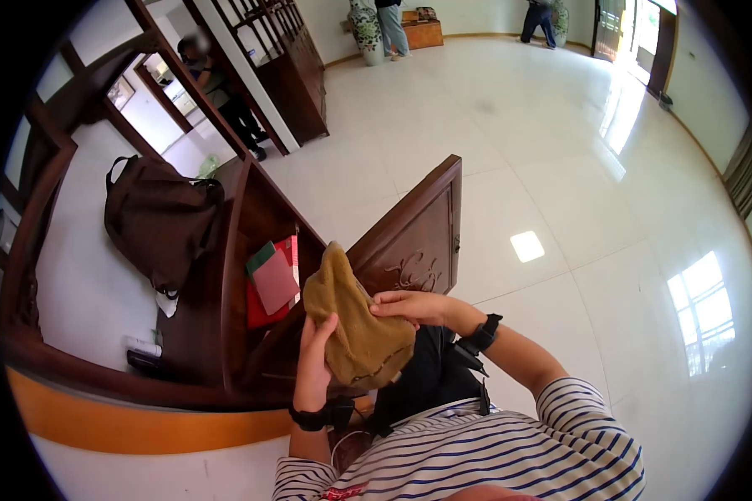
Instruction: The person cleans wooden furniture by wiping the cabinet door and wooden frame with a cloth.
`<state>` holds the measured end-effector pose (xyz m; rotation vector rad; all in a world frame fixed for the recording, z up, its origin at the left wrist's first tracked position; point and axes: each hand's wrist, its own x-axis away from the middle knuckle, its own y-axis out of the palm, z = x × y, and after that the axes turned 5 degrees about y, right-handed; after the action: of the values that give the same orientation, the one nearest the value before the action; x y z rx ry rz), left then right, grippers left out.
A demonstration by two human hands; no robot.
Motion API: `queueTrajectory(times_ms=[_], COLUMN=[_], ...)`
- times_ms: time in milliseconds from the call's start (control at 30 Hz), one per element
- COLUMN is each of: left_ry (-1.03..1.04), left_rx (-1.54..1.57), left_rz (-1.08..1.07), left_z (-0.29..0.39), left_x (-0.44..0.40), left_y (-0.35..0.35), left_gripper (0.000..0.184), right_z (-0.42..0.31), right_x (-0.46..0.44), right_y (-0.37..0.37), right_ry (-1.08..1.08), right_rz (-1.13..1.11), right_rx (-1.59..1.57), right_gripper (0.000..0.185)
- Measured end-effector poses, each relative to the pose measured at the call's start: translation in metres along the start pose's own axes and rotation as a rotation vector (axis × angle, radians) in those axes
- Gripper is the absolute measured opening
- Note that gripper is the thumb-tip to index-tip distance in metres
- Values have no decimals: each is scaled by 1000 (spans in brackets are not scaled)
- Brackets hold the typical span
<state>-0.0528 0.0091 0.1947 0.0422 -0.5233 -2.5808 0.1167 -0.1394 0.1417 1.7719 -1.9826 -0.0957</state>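
A brown-yellow cloth [355,326] hangs bunched between my two hands, in front of my body. On its left side my left hand [316,355] grips it, thumb lying on top. From the right, my right hand [409,307] pinches its upper right edge with thumb and fingers. Just behind the cloth stands a dark wooden cabinet [236,217] with its carved door [422,225] swung open. Inside the cabinet lie a pink booklet [275,282], a green one [260,259] and red items [261,311].
A dark brown bag [159,213] rests on the cabinet top, near a white cylindrical item [143,345]. One person [213,88] stands beyond the wooden frame at upper left. Two more people are at the far wall by large vases [366,33].
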Motion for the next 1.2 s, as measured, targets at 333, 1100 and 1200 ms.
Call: queueTrajectory(times_ms=[333,1100,1200], left_ry=[36,-222,-204], left_rx=[-302,-123,-319], left_rz=[-74,45,30], left_z=[-3,-38,-61], left_x=[35,44,41], left_y=[-25,-34,-48], left_gripper=[85,58,32], right_z=[8,1,18], right_x=[20,85,72], right_y=[-2,41,42], right_ry=[-333,-691,-574], right_rz=[31,355,446], right_rx=[-22,439,315], right_gripper=[12,20,28])
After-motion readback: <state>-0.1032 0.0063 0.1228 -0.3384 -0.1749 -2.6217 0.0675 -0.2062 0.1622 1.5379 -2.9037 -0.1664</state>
